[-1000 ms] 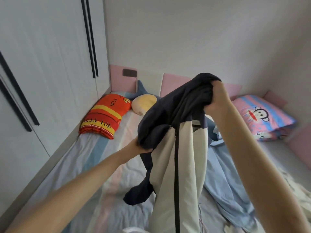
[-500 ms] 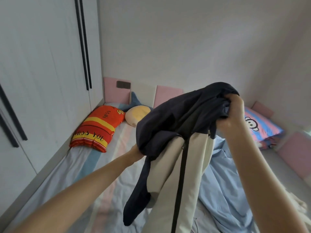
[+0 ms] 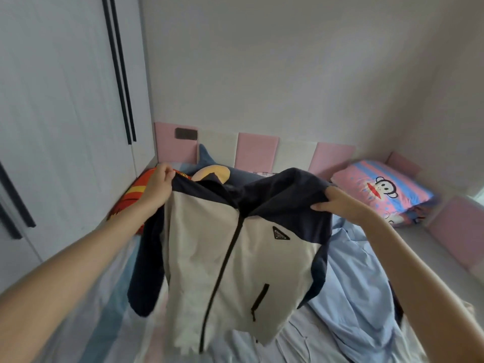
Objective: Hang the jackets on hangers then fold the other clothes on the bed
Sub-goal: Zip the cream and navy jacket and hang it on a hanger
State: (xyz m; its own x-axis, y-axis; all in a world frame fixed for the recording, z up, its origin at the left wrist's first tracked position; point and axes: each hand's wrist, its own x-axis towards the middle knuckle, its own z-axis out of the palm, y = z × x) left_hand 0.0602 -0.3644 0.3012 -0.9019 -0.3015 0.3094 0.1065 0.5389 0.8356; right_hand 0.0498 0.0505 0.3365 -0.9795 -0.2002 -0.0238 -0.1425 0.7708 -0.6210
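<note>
Ok, status, left to right. Wardrobe (image 3: 65,127) doors are closed on the far left. Left hand (image 3: 157,188) is curled and pinching the navy shoulder of the jacket (image 3: 230,258). An orange cushion (image 3: 132,196) and a shark plush (image 3: 209,167) lie behind it at the head of the bed (image 3: 110,331).

The jacket hangs in the air over the bed, between both hands and clear of the mattress as far as I can tell. Right hand (image 3: 337,205) grasps the other navy shoulder, thumb under and fingers over. A light-blue garment (image 3: 353,271) is crumpled on the bed below and right of it, with the monkey pillow (image 3: 379,187) in the far right corner.

Orientation: the front faces the camera, collar up, hem down. The long axis is roughly vertical, with the hem swinging a bit toward the wearer. The zip (image 3: 222,271) looks closed and runs collar to hem, slanting down-left. The triangle logo (image 3: 280,235) sits on the chest right of the zip. Both sleeves hang down behind the side edges.

Step in hand, my read: jacket spread by the shoulders, ready for a hanger. No hanger is in view.

To do it well:
- grip at the shoulder seams and hold them level, so the collar opening stays readable
- one hand must free up for the hanger, so lay the jacket flat front-up or bunch both shoulders into one hand
- with the zip closed, feed the hanger through the collar or up from the hem, or unzip the top first
- seat each hanger arm fully into a shoulder, or the slick fabric will likely slide off
</note>
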